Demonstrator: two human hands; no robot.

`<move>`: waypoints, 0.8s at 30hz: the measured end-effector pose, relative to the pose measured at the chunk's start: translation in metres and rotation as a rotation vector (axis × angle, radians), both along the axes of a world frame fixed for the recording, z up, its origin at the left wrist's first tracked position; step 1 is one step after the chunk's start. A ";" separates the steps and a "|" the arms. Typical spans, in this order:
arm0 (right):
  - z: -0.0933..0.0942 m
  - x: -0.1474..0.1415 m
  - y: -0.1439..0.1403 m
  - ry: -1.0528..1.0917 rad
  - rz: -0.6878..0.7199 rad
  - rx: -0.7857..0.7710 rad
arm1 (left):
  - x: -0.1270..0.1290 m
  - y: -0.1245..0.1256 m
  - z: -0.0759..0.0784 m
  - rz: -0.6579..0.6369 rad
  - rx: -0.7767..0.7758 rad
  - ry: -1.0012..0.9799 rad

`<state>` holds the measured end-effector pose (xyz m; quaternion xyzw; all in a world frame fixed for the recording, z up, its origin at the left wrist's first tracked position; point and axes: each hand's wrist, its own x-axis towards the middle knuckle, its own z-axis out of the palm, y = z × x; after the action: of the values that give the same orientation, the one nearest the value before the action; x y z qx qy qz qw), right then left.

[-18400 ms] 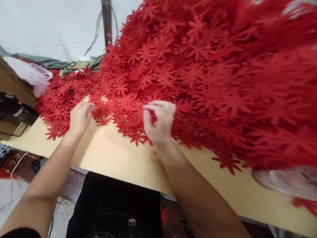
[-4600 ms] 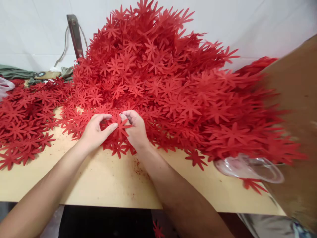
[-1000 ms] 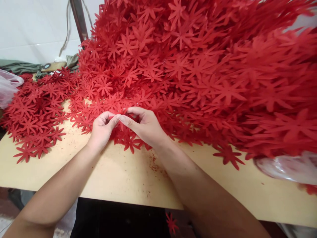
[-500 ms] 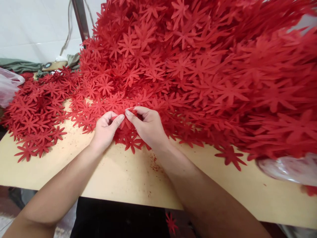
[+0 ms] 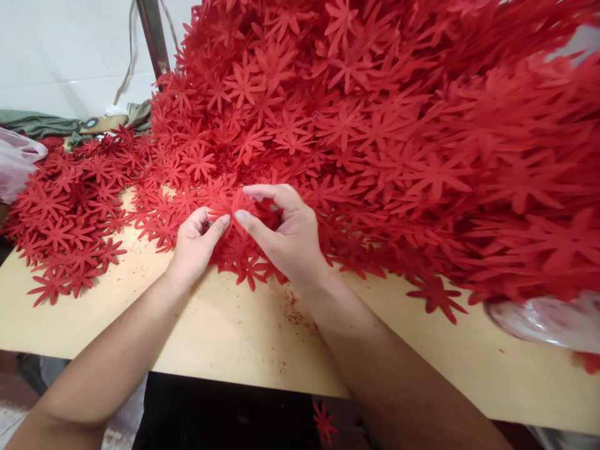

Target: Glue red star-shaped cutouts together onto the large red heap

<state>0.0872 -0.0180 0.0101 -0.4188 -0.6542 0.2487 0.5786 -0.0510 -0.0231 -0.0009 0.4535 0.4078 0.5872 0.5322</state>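
Note:
A huge heap of red flower-shaped cutouts (image 5: 365,125) covers the back and right of a tan table (image 5: 225,325). My left hand (image 5: 194,240) and my right hand (image 5: 285,231) meet at the heap's front edge. Both pinch one red cutout (image 5: 229,203) between thumb and fingers, left thumb and right thumb almost touching under it. The right index finger arches over the top of the cutout. More cutouts lie flat under and around both hands.
A lower, flatter spread of cutouts (image 5: 70,206) lies at the left. A clear plastic bag (image 5: 548,322) sits at the right edge, another pale bag (image 5: 14,165) far left. A metal post (image 5: 152,37) and green cloth (image 5: 42,125) stand by the white wall. One cutout (image 5: 323,422) lies below the table.
My right hand has lifted slightly and its fingers have spread, with the index finger now arched over the cutout. The left hand stays in place, still pinching.

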 end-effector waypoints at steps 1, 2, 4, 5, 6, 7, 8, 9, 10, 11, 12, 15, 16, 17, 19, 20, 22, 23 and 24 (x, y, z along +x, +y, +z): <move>-0.001 -0.001 0.000 -0.014 0.045 -0.013 | 0.000 0.000 0.001 -0.004 -0.001 -0.009; -0.002 -0.003 -0.001 -0.024 0.091 -0.036 | 0.000 -0.001 0.001 -0.006 0.001 -0.016; -0.006 -0.006 0.000 -0.014 0.181 -0.116 | 0.000 -0.001 0.003 -0.016 -0.007 -0.021; -0.007 -0.007 0.000 0.013 0.216 -0.164 | 0.000 0.000 0.003 -0.022 -0.022 -0.023; -0.008 -0.008 0.001 0.053 0.245 -0.211 | -0.001 -0.001 0.003 -0.028 -0.043 -0.025; -0.009 -0.009 0.002 0.100 0.274 -0.256 | -0.001 -0.001 0.003 -0.034 -0.065 -0.028; -0.009 -0.009 0.003 0.144 0.303 -0.294 | -0.001 -0.001 0.004 -0.041 -0.080 -0.035; -0.008 -0.008 0.003 0.181 0.326 -0.320 | -0.001 -0.001 0.004 -0.051 -0.086 -0.041; -0.008 -0.007 0.004 0.212 0.337 -0.334 | -0.001 -0.001 0.005 -0.062 -0.083 -0.045; -0.007 -0.006 0.005 0.237 0.338 -0.340 | -0.001 -0.001 0.005 -0.074 -0.076 -0.044; -0.006 -0.005 0.006 0.255 0.332 -0.343 | -0.001 -0.001 0.005 -0.083 -0.068 -0.039; -0.003 -0.001 0.008 0.284 0.291 -0.339 | -0.001 -0.001 0.006 -0.081 -0.054 -0.015; -0.003 -0.001 0.009 0.283 0.277 -0.339 | -0.001 0.000 0.006 -0.070 -0.054 -0.009; -0.002 0.000 0.009 0.280 0.259 -0.337 | -0.001 0.000 0.005 -0.054 -0.054 -0.005; -0.003 -0.001 0.010 0.272 0.217 -0.334 | 0.000 0.001 0.005 -0.015 -0.055 0.002; -0.004 -0.001 0.010 0.264 0.199 -0.335 | 0.000 0.001 0.004 -0.004 -0.060 0.004; -0.006 -0.003 0.010 0.236 0.168 -0.323 | 0.000 0.002 0.003 -0.002 -0.078 0.005; -0.007 -0.003 0.010 0.215 0.153 -0.306 | 0.000 0.002 0.002 -0.008 -0.089 0.001; -0.008 -0.004 0.010 0.190 0.138 -0.285 | 0.000 0.002 0.001 -0.013 -0.099 -0.005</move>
<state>0.0832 -0.0083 0.0024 -0.4253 -0.5819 0.4165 0.5541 -0.0506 -0.0207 0.0004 0.4279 0.4320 0.5640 0.5588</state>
